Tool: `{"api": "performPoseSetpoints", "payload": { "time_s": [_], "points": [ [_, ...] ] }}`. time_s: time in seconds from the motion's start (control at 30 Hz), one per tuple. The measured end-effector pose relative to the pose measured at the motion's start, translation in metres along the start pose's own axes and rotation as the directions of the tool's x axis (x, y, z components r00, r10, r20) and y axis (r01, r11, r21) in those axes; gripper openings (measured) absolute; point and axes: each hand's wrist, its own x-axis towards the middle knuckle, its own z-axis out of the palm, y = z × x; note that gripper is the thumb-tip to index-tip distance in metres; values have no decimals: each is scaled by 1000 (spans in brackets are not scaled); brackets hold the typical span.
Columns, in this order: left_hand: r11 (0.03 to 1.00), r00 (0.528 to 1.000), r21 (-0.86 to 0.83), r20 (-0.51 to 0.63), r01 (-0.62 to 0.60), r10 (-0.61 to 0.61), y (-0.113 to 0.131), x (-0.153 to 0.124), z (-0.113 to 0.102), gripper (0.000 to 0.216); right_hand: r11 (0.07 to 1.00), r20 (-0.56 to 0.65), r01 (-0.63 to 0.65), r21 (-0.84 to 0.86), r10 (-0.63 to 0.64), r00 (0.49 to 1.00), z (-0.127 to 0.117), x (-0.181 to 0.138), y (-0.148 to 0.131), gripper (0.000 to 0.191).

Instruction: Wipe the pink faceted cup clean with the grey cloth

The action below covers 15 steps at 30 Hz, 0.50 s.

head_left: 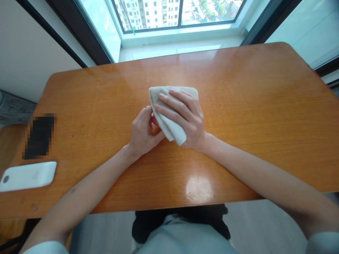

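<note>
A folded white cloth (173, 93) is under my right hand (189, 118), whose fingers bend over it from above. The cloth covers the right side of a small, shiny red and orange thing (153, 126). My left hand (143, 128) curls around that thing from the left, with its thumb along the near side. Most of the thing is hidden by the cloth and my fingers, so I cannot tell its kind. Both hands meet near the middle of the brown wooden table (246, 116).
At the table's left edge lies a white phone-like thing (29, 176) with a dark round spot. Beyond it is a blurred-out dark rectangular thing (39, 137). A window (180, 14) and its pale sill stand behind the far table edge.
</note>
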Motion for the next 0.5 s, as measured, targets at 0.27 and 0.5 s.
{"api": "performPoseSetpoints", "payload": {
  "time_s": [0.27,0.5],
  "points": [
    [1000,1000,-5,0,-11,11,1,1,-1,50,999,-4,-31,7,31,1000,-2,2,-4,56],
    [999,999,6,12,42,-42,2,3,1,60,996,-58,-85,1,84,995,1,2,0,56]
  ]
}}
